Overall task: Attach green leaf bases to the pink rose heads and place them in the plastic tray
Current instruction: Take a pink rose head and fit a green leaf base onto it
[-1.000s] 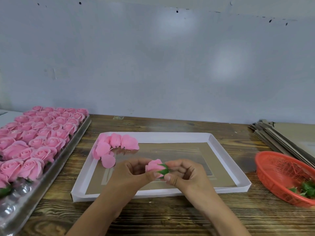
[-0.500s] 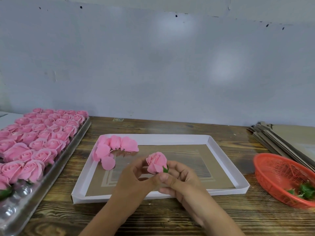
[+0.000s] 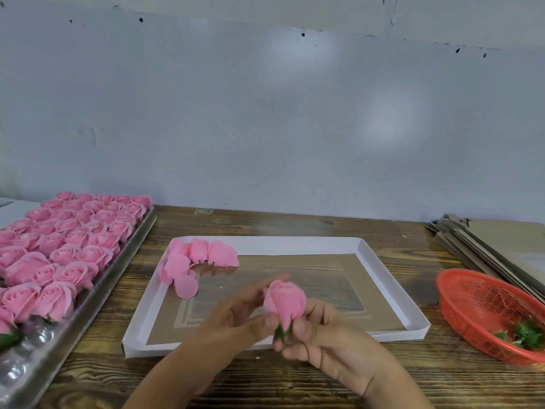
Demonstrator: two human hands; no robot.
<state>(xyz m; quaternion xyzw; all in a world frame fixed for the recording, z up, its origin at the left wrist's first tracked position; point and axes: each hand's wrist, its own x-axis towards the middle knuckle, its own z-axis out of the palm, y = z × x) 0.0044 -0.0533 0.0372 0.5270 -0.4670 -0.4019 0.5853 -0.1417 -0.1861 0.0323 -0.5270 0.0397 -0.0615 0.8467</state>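
The shallow white cardboard box lid with a brown floor (image 3: 383, 270) lies in the middle of the dark wooden table (image 3: 295, 222). Its near rim runs just behind both wrists, and most of its brown floor is bare to the right of the hands. A strip of bare wood separates its left wall from the long clear plastic tray with a grey rim (image 3: 97, 293), and a wider strip separates its right wall from the round red plastic mesh basket (image 3: 472, 293). Behind the basket, a stack of flat brown cardboard sheets (image 3: 501, 243) reaches the table's right edge.

In the lid's far left corner lies a cluster of loose pink rose heads (image 3: 203, 255), about six. The plastic tray holds several rows of finished pink roses (image 3: 70, 240), well over twenty; an exact count cannot be made. Its nearest pockets stand unfilled. The basket holds a few green leaf bases (image 3: 528, 335), roughly three.

One pink rose head (image 3: 284, 302) stands upright above the lid's near rim, between the two hands. The left hand (image 3: 233, 320) pinches it from the left with thumb and fingers. The right hand (image 3: 324, 338) curls round the small green leaf base (image 3: 280, 332) at the rose's underside, fingertips touching the left thumb.
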